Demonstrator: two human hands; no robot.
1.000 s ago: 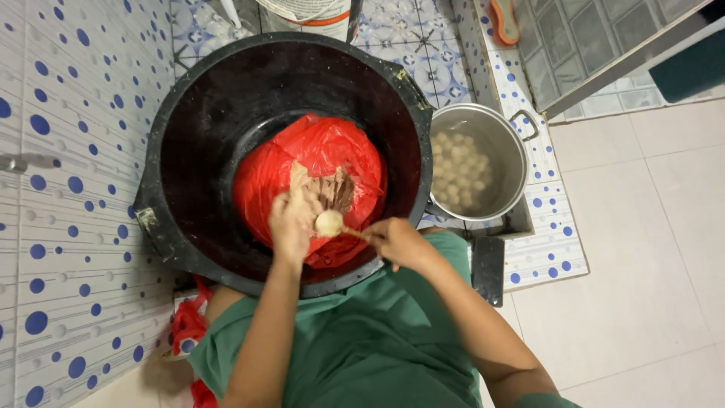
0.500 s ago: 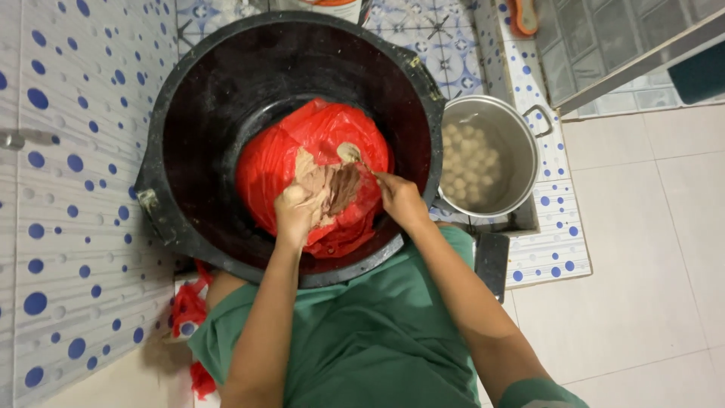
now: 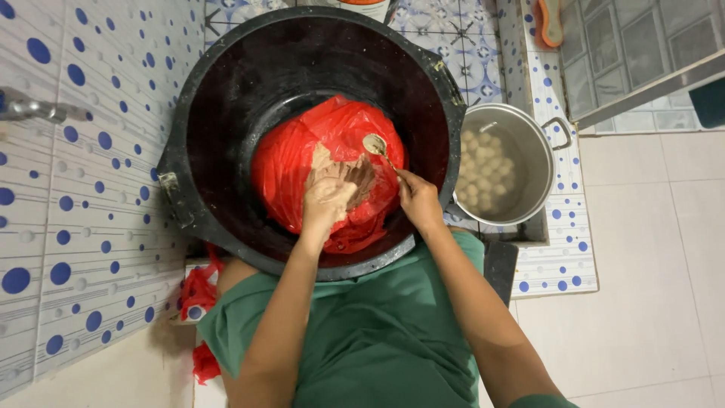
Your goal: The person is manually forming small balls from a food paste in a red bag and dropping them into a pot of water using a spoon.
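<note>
White wall tiles [image 3: 68,189] dotted blue rise at left; pale plain floor tiles [image 3: 649,249] spread right; a glass-block panel [image 3: 634,45] sits far right.

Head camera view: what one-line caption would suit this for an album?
Left hand in paste inside a red bag in a black basin; right hand holds a spoon beside a pot of pale balls.

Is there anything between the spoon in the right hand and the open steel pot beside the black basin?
Only the basin's raised black rim lies between the spoon, held by the right hand, and the steel pot. The pot has no lid on and shows pale balls inside. The left hand stays over the red bag.
</note>
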